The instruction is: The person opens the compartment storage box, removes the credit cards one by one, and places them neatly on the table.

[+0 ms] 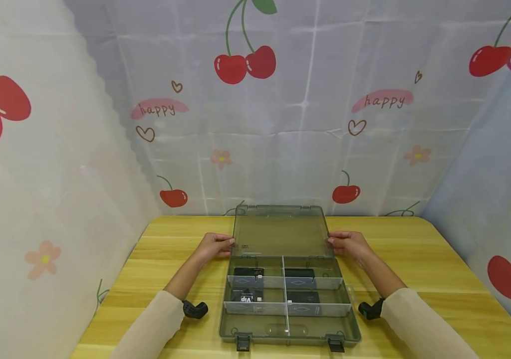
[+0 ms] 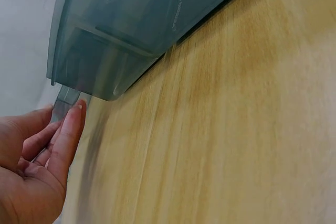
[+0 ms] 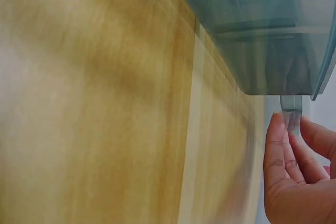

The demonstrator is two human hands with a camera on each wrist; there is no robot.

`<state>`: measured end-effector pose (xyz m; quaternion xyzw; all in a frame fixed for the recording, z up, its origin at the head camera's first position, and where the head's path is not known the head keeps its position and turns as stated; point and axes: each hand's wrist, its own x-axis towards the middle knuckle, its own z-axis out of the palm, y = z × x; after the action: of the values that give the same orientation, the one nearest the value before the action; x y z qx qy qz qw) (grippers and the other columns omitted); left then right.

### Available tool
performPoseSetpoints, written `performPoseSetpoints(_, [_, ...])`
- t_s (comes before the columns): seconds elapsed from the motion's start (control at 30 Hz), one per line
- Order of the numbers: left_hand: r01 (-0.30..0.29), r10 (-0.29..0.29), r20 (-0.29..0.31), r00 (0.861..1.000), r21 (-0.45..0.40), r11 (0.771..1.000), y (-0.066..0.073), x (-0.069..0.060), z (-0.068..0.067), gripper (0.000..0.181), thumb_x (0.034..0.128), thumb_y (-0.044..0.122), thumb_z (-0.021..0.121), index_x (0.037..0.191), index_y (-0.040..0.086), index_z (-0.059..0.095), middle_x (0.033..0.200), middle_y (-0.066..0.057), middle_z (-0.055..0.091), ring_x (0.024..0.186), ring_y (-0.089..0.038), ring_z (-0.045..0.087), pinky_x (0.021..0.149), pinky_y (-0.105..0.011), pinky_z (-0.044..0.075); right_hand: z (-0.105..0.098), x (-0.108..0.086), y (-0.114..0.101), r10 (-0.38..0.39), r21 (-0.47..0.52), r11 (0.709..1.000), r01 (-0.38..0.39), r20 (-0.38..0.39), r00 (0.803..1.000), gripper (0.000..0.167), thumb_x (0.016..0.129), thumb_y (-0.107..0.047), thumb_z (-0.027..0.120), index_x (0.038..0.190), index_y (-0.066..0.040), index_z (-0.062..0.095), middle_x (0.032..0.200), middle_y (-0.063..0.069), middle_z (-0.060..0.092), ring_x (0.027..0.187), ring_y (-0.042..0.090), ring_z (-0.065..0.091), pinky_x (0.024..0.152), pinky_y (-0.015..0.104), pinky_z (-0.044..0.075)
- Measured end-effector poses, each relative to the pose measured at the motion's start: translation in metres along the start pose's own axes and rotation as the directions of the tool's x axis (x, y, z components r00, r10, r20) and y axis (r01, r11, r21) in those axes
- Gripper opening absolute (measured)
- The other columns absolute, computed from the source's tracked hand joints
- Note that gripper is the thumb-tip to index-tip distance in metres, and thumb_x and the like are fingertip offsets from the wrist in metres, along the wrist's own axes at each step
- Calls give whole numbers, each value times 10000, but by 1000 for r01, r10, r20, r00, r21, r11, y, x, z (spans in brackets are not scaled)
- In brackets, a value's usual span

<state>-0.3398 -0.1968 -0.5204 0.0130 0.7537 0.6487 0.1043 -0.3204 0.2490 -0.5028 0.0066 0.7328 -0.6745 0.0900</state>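
A translucent grey-green plastic compartment box lies with its lid raised at the back. My left hand pinches the lid's left edge between thumb and fingers. At the opposite edge, my right hand holds the lid the same way. Both wrist views show the left hand and the right hand with the thin clear plastic between their fingertips, beyond the box's side wall. Black cards lie in the back and middle compartments, among them a VIP card. Two latches hang down at the front, including the left latch.
The box stands on a wooden table with a light grain. White dividers split its inside into several compartments. A curtain printed with cherries hangs behind the table and along both sides. Black wrist devices sit below each hand, such as the left device.
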Motion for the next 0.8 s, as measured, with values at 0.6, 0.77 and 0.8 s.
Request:
performPoseSetpoints(0.6, [16,-16,-4,1000,-41,999,-5,-4,2,327,998,49,642,1270,-131,637,1072,-189,743,750,-138,706,730,-313,632,-1,-2,6,50,-11,999,-50,1,999,505,993,-86,662,1409,147,494,1040,28,762,826,66,710,715,234,603])
performPoseSetpoints(0.77, [21,-21,2,1000,-58,998,-7,-6,2,349,1000,51,638,1303,-122,619,1086,-181,742,755,-129,703,725,-297,630,1,-4,7,56,3,998,-56,0,998,516,986,-85,672,1412,145,493,1052,39,762,843,70,709,714,227,599])
performPoseSetpoints(0.8, [23,-23,2,1000,-62,998,-7,-6,2,351,999,52,641,1308,-113,620,1092,-174,742,757,-126,703,727,-292,629,1,-4,7,56,9,998,-56,-1,998,518,984,-84,674,1414,143,494,1056,41,761,847,70,708,715,226,597])
